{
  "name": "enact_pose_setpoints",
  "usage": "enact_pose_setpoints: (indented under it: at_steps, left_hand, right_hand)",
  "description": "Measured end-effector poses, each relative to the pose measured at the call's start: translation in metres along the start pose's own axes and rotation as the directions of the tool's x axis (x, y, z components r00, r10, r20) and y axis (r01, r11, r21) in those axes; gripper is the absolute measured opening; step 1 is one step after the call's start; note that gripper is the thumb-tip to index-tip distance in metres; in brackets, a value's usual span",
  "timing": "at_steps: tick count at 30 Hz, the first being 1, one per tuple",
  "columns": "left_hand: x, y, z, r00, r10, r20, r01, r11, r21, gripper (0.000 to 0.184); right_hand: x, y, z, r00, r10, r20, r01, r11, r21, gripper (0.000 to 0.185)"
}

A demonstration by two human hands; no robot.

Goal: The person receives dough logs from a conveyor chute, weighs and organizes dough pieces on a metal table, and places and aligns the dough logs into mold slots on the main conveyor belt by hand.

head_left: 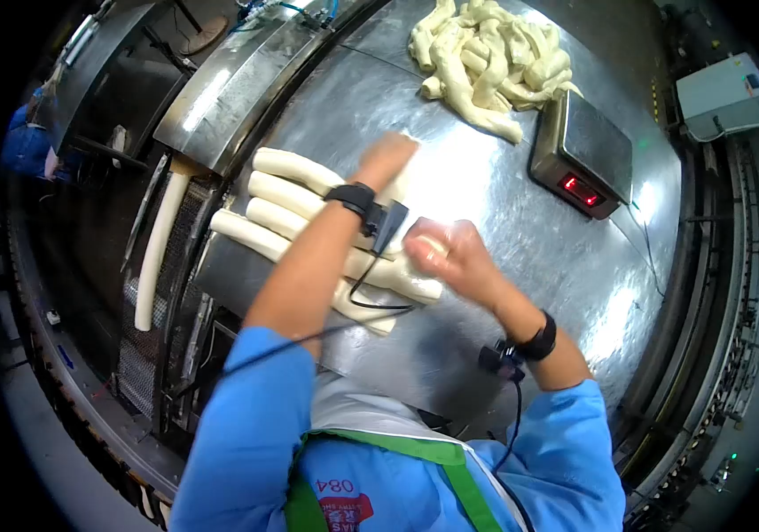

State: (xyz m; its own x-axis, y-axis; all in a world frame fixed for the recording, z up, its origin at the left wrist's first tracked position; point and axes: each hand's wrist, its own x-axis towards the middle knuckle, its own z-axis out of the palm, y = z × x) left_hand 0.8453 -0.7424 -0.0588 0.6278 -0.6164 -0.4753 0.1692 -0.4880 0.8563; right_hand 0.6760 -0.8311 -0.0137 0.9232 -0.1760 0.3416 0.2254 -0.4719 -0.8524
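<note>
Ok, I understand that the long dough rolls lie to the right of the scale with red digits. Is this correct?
Only the side is wrong: the head view shows the long dough rolls to the left of the scale with red digits.

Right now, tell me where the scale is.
In the head view, the scale is at the upper right on the steel table, just right of the dough pile and farther out than the right hand.

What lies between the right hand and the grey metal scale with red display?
In the head view, only bare, shiny metal tabletop lies between the right hand and the scale.
</note>
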Motion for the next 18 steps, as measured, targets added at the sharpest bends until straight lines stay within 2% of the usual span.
enact_pose_setpoints:
  at_steps: [1,2,3,4,5,6,7,8,9,10,11,12,13,14,15,16,17,18]
  left_hand:
    - [-0.009,0.013,0.0,1.0,0.003,0.007,-0.003,1.0,0.001,0.023]
    - [-0.022,0.023,-0.001,0.979,0.179,-0.093,-0.169,0.98,0.103,0.023]
    - [-0.029,0.029,-0.003,0.914,0.361,-0.186,-0.321,0.922,0.217,0.022]
    - [-0.024,0.018,0.002,0.847,0.497,-0.189,-0.492,0.867,0.076,0.019]
    - [-0.025,0.018,0.006,0.845,0.493,-0.207,-0.487,0.87,0.083,0.019]
    - [-0.028,0.02,0.01,0.821,0.542,-0.178,-0.56,0.826,-0.066,0.016]
    - [-0.031,0.019,0.012,0.79,0.588,-0.174,-0.613,0.762,-0.21,0.013]
    - [-0.031,0.018,0.01,0.829,0.542,-0.135,-0.558,0.793,-0.246,0.008]
    - [-0.036,0.022,0.008,0.77,0.607,-0.195,-0.636,0.751,-0.175,0.014]
    - [-0.049,0.034,0.001,0.703,0.667,-0.246,-0.702,0.707,-0.089,0.018]
    - [-0.058,0.044,-0.005,0.713,0.624,-0.32,-0.683,0.722,-0.113,0.02]
    - [-0.068,0.055,-0.011,0.559,0.734,-0.387,-0.808,0.586,-0.055,0.019]
    - [-0.052,0.052,-0.011,0.303,0.846,-0.439,-0.91,0.393,0.129,0.017]
    - [-0.067,0.065,-0.012,0.427,0.773,-0.47,-0.9,0.417,-0.132,0.017]
    - [-0.083,0.084,-0.012,0.586,0.666,-0.462,-0.79,0.34,-0.51,0.021]
    - [-0.099,0.097,-0.02,0.643,0.607,-0.467,-0.684,0.18,-0.707,0.026]
    - [-0.122,0.11,-0.035,0.638,0.589,-0.496,-0.644,0.056,-0.763,0.033]
    - [-0.159,0.12,-0.058,0.671,0.546,-0.501,-0.645,0.097,-0.758,0.036]
  right_hand:
    - [0.015,-0.026,-0.015,0.996,0.082,-0.036,-0.083,0.996,-0.03,0.018]
    - [0.034,-0.05,-0.028,0.984,0.158,-0.08,-0.163,0.986,-0.048,0.018]
    - [0.05,-0.059,-0.038,0.969,0.22,-0.114,-0.228,0.972,-0.061,0.019]
    - [0.073,-0.043,-0.058,0.973,0.138,-0.183,-0.161,0.98,-0.115,0.023]
    - [0.096,-0.03,-0.08,0.97,0.069,-0.232,-0.144,0.934,-0.325,0.029]
    - [0.118,-0.013,-0.103,0.986,0.051,-0.16,-0.124,0.867,-0.483,0.034]
    - [0.13,0.006,-0.115,0.988,0.051,-0.145,-0.113,0.881,-0.46,0.043]
    - [0.137,0.031,-0.125,0.993,-0.009,-0.119,-0.096,0.529,-0.843,0.055]
    - [0.134,-0.01,-0.109,0.967,0.226,-0.113,-0.233,0.621,-0.748,0.066]
    - [0.125,-0.01,-0.093,0.974,0.206,-0.089,-0.211,0.702,-0.68,0.07]
    - [0.114,0.013,-0.08,0.986,0.062,0.155,0.046,0.793,-0.608,0.071]
    - [0.099,0.024,-0.054,0.925,0.199,0.324,-0.116,0.959,-0.259,0.076]
    - [0.081,0.016,-0.017,0.86,0.348,0.373,-0.182,0.893,-0.413,0.082]
    - [0.059,0.03,0.018,0.929,0.098,0.357,0.037,0.935,-0.353,0.083]
    - [0.053,0.01,0.048,0.918,0.085,0.386,-0.058,0.995,-0.083,0.078]
    - [0.048,0.027,0.063,0.871,0.285,0.4,-0.36,0.925,0.125,0.07]
    - [0.05,0.025,0.079,0.953,0.137,0.269,-0.167,0.982,0.091,0.064]
    - [0.056,0.03,0.084,0.948,0.199,0.25,-0.235,0.964,0.126,0.061]
